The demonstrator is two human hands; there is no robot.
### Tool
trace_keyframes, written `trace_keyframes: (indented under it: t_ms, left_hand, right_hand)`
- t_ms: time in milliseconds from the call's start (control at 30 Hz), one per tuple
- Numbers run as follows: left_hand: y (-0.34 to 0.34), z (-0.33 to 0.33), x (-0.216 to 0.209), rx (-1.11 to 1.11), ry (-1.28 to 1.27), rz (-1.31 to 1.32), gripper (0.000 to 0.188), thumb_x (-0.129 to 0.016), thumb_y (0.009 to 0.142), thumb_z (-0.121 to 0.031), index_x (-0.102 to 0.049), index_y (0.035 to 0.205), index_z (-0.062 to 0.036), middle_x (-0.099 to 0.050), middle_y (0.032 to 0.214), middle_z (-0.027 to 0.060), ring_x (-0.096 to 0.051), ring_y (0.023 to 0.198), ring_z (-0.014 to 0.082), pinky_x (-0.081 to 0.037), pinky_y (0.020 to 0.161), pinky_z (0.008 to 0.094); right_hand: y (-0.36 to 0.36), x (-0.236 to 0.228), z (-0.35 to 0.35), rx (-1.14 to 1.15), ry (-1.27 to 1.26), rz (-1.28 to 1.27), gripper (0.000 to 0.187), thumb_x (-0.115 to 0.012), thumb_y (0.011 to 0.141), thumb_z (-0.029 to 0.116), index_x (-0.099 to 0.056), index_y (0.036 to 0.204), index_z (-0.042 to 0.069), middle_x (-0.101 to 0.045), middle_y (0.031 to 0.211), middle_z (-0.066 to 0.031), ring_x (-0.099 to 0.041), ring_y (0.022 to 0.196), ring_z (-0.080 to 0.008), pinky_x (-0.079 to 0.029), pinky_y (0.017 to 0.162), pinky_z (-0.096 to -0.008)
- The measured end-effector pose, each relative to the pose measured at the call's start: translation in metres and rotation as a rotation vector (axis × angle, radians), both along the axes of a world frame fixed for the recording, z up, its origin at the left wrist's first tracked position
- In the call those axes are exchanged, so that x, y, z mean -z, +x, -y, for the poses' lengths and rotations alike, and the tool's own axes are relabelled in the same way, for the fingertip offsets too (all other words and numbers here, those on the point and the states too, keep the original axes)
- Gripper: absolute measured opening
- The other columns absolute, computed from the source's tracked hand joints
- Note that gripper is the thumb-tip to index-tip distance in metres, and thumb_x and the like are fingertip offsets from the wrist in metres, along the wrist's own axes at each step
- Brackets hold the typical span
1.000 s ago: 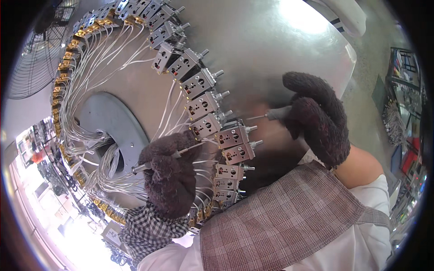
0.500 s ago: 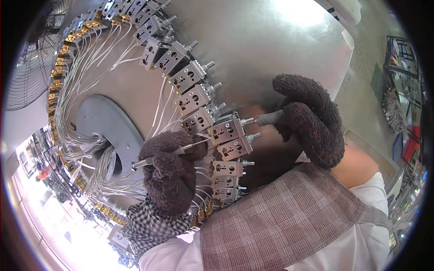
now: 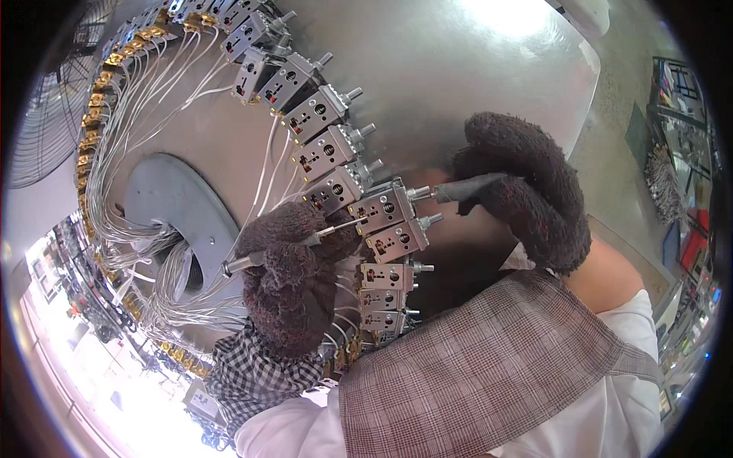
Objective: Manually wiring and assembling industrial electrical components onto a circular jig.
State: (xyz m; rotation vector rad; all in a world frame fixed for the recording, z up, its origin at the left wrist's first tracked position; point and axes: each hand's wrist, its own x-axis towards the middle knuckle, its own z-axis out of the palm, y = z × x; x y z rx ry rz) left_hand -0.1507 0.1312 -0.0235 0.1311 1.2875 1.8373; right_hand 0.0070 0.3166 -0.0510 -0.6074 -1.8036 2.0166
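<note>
My left hand (image 3: 289, 284), in a dark fuzzy glove, grips a thin metal screwdriver (image 3: 290, 246) whose tip touches the face of a small grey switch block (image 3: 384, 208). My right hand (image 3: 525, 192), gloved the same way, holds a dark tool (image 3: 464, 188) against the shaft sticking out of that same block. The block sits in a curved row of like blocks (image 3: 321, 114) around a large round steel drum (image 3: 458, 84).
Thin white wires (image 3: 160, 99) run from the blocks to a ring of brass terminals (image 3: 92, 137) and down around a grey disc (image 3: 172, 206). A wire fan guard (image 3: 46, 130) stands at the left. Shelves with goods (image 3: 683, 191) line the right.
The row of blocks has shifted in view and both hands have closed in on one block; the right-hand tool now meets its shaft.
</note>
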Motion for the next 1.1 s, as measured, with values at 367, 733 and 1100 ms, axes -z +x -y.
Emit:
trace_keyframes:
  t_ms: [367,733,1100]
  left_hand:
    - [-0.006,-0.004,0.000,0.020,0.012,0.053,0.023,-0.054,0.084,-0.017,-0.050,0.101,-0.0035,-0.051,0.100,0.0133,-0.054,0.098,0.0308,-0.053,0.075,0.0464]
    - [-0.004,-0.005,0.002,0.015,-0.040,-0.078,0.033,-0.049,0.087,-0.026,-0.042,0.112,-0.0048,-0.053,0.106,0.0150,-0.061,0.088,0.0261,-0.054,0.071,0.0365]
    - [-0.005,-0.005,0.005,0.005,0.000,-0.087,0.029,-0.053,0.085,-0.022,-0.047,0.106,-0.0031,-0.052,0.103,0.0140,-0.057,0.090,0.0275,-0.053,0.072,0.0416]
  right_hand:
    - [-0.018,-0.006,0.004,0.240,-0.229,-0.003,0.028,-0.048,0.090,0.021,-0.052,0.109,0.001,-0.058,0.072,-0.0056,-0.054,0.060,-0.0107,-0.042,0.048,-0.0227]
    - [-0.013,-0.012,-0.010,0.105,-0.197,0.121,0.026,-0.052,0.087,0.017,-0.055,0.108,0.003,-0.058,0.071,-0.0066,-0.054,0.054,-0.0105,-0.041,0.042,-0.0230]
    - [-0.017,-0.030,-0.015,0.006,-0.389,0.392,0.026,-0.049,0.087,0.020,-0.055,0.103,0.000,-0.056,0.078,-0.0078,-0.052,0.053,-0.0103,-0.041,0.044,-0.0232]
